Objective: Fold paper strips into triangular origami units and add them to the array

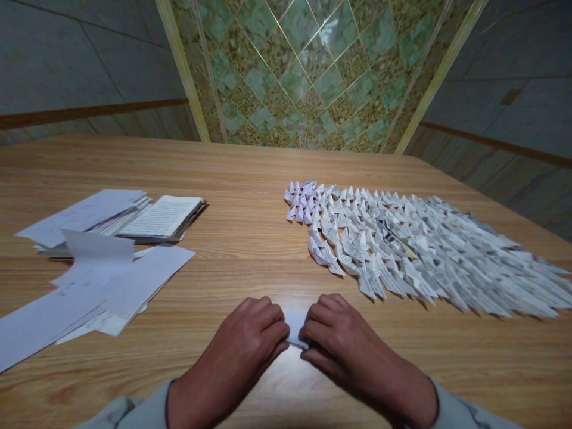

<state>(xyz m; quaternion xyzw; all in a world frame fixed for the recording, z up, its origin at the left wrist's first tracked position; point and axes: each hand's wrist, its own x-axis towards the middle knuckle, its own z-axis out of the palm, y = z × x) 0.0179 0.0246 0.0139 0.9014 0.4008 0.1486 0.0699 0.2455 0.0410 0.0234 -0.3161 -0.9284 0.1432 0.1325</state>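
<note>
While the left hand (250, 342) and the right hand (342, 345) lie knuckles-up on the wooden table (250, 238), their curled fingers pinch a small slip of paper (295, 326) between them, at the near edge. To the right spreads a wide bed of folded paper pieces (415, 250) (white, some with print). At the left lie loose sheets (111, 286) and a stack of printed pages (163, 217).
</note>
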